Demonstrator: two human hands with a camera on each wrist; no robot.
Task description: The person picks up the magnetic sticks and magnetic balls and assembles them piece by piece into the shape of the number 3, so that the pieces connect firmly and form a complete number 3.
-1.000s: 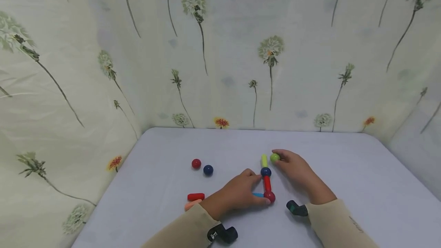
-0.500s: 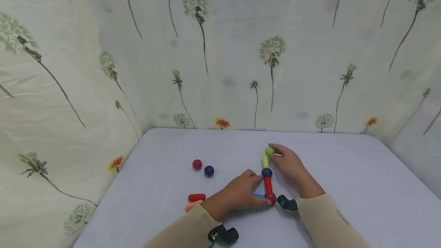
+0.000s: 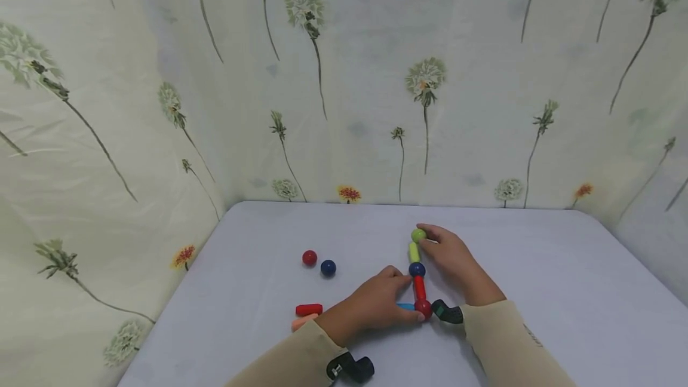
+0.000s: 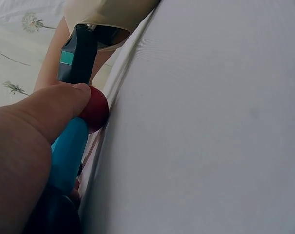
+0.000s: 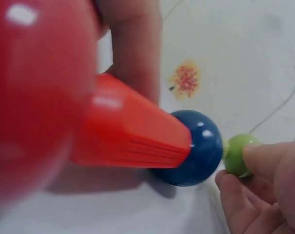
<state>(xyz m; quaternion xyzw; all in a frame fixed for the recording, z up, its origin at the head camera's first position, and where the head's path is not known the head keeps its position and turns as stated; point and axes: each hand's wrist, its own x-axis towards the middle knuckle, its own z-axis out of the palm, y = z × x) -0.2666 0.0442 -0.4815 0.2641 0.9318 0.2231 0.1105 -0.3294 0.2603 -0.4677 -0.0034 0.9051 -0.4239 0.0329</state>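
A ball-and-rod assembly lies on the table: a red ball (image 3: pixel 423 309), a red rod (image 3: pixel 419 288), a dark blue ball (image 3: pixel 416 270) and a yellow-green rod (image 3: pixel 414 252) in a line. A light blue rod (image 4: pixel 69 155) runs leftward from the red ball, partly under my left hand (image 3: pixel 373 302). That hand holds the assembly, its thumb on the red ball and a fingertip at the dark blue ball. My right hand (image 3: pixel 450 255) pinches a green ball (image 5: pixel 237 155) between thumb and fingers, right at the far end of the yellow-green rod.
Loose on the table are a red ball (image 3: pixel 309 258) and a dark blue ball (image 3: pixel 328 268). A red rod (image 3: pixel 309 309) and a peach rod (image 3: pixel 304 322) lie beside my left forearm. A flower-print cloth (image 3: pixel 355 76) hangs behind the table (image 3: pixel 537 267).
My right hand has moved left with the green ball, from beside the yellow-green rod to its far end. The left hand has stayed at the assembly.
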